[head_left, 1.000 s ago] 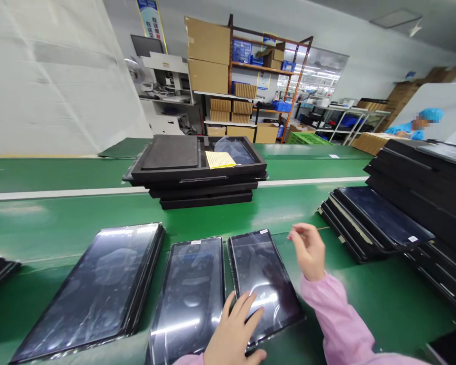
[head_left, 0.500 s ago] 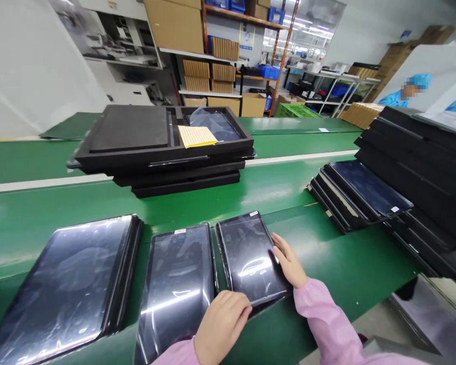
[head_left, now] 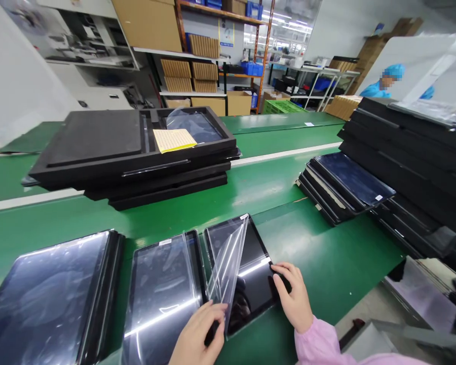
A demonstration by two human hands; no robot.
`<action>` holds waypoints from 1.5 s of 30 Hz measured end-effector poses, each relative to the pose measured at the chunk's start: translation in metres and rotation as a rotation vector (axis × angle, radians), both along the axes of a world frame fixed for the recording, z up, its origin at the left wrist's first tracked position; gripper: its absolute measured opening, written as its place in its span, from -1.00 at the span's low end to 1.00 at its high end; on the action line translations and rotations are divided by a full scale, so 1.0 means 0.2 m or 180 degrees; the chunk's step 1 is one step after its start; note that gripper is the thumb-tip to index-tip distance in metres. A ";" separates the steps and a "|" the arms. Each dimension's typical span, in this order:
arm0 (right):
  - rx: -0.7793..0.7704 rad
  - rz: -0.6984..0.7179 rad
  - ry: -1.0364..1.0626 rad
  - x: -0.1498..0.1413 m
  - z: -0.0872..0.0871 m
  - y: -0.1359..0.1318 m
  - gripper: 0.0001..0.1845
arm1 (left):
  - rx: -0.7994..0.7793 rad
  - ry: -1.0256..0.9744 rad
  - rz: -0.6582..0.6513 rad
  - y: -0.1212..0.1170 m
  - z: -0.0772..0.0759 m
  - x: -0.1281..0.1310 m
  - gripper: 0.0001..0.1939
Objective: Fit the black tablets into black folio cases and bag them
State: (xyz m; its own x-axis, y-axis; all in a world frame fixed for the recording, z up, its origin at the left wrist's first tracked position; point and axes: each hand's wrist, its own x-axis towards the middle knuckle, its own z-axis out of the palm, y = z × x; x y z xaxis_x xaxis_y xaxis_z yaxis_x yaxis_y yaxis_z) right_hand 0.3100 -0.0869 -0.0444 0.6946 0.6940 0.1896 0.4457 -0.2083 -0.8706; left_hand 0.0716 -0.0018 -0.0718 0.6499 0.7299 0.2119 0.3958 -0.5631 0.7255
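Observation:
Three black glass panels lie side by side at the near edge of the green bench. My left hand (head_left: 198, 337) pinches the near corner of a clear protective film (head_left: 228, 261), which stands lifted off the rightmost panel (head_left: 256, 274). On that panel's right edge my right hand (head_left: 294, 296) presses down, fingers curled over the rim. The middle panel (head_left: 161, 294) and the left stack of panels (head_left: 49, 299) lie untouched, films on.
Stacked black foam trays (head_left: 137, 157) with a yellow sheet (head_left: 174, 139) sit across the bench. More panels (head_left: 345, 185) and trays (head_left: 410, 157) pile at the right. Shelving with cardboard boxes (head_left: 197, 56) stands behind. A person in a blue cap (head_left: 387, 81) works far right.
My left hand has gripped the film's near corner and peeled it up from the rightmost panel. My right hand came down onto the panel's right edge and stays there.

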 end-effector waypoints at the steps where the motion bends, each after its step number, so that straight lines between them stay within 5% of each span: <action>1: -0.0029 0.0086 -0.0154 -0.01 0.01 0.01 -0.67 | 0.0192 0.0092 -0.0178 0.00 0.00 0.00 -0.75; 3: -0.0101 0.0375 -0.0225 -0.01 0.04 0.05 -0.61 | 0.0521 0.0281 -0.0332 -0.01 0.02 0.02 -0.73; 6: -0.0329 0.0676 -0.0080 0.00 0.10 0.09 -0.51 | 0.0956 0.0562 0.0149 -0.03 0.02 0.05 -0.71; 11: -0.0935 0.0798 -0.0388 -0.04 0.19 0.13 -0.61 | 0.1509 0.1051 0.0749 -0.03 -0.03 0.08 -0.22; 16: 0.0031 0.1955 -0.0687 -0.27 0.17 0.16 -0.52 | 0.1513 0.1184 0.0914 -0.03 -0.10 0.08 -0.17; 19: 0.0440 0.3053 -0.0144 -0.37 0.10 0.16 -0.51 | 0.1562 0.1237 0.0981 -0.03 -0.14 0.07 -0.32; 22: 0.0613 0.3537 0.0748 -0.35 0.08 0.12 -0.61 | 0.1577 0.1246 0.0936 -0.02 -0.16 0.06 -0.36; 25: 0.0315 0.3016 0.0999 -0.24 0.15 0.07 -0.71 | 0.1453 0.1127 0.0782 0.00 -0.15 0.06 -0.29; 28: 0.0170 0.1787 0.0902 -0.11 0.22 0.03 -0.85 | 0.1209 0.1055 0.0720 0.00 -0.09 0.08 -0.35; 33: -0.0034 0.0235 0.0720 0.07 0.13 0.04 -0.63 | 0.0663 0.1056 0.0773 -0.01 0.02 0.15 -0.51; 38: -0.0805 0.0285 -0.0122 0.11 -0.01 0.10 -0.47 | 0.0503 0.1019 0.1142 -0.01 0.05 0.23 -0.68; 45: -0.0754 0.0126 -0.0286 0.13 -0.08 0.15 -0.54 | 0.0444 0.0575 0.1478 -0.02 0.06 0.32 -0.85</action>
